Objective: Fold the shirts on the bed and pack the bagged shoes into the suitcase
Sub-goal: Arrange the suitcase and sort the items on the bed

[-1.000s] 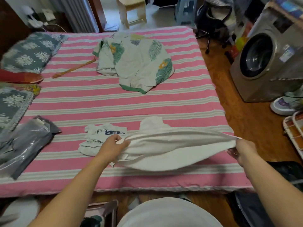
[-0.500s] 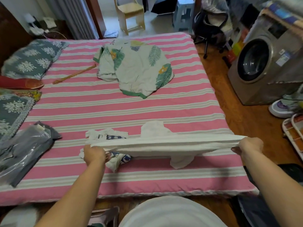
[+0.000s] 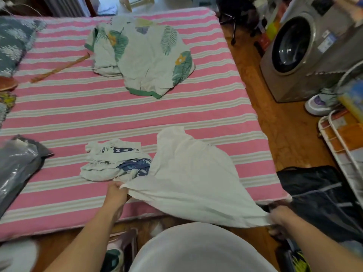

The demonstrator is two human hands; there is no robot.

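Observation:
A plain white shirt (image 3: 188, 173) lies spread over the near right part of the pink striped bed (image 3: 137, 114). My left hand (image 3: 115, 195) grips its near left corner; my right hand (image 3: 279, 218) grips its near right corner past the bed's edge. A crumpled white shirt with blue print (image 3: 115, 160) lies just left of it. A leaf-patterned shirt (image 3: 145, 57) sits bunched at the far middle. A grey plastic bag holding something dark, probably the bagged shoes (image 3: 17, 169), rests at the bed's left edge. A dark open suitcase (image 3: 318, 195) sits on the floor at right.
A washing machine (image 3: 306, 52) stands at right beyond a strip of wooden floor. A white wire rack (image 3: 341, 150) is at the far right. Patterned grey pillows (image 3: 13, 42) and a wooden stick (image 3: 59, 68) lie on the bed's left side.
The white shirt was held taut in the air between my hands; it now lies spread on the bed. Both hands have drawn its near edge toward me and lower.

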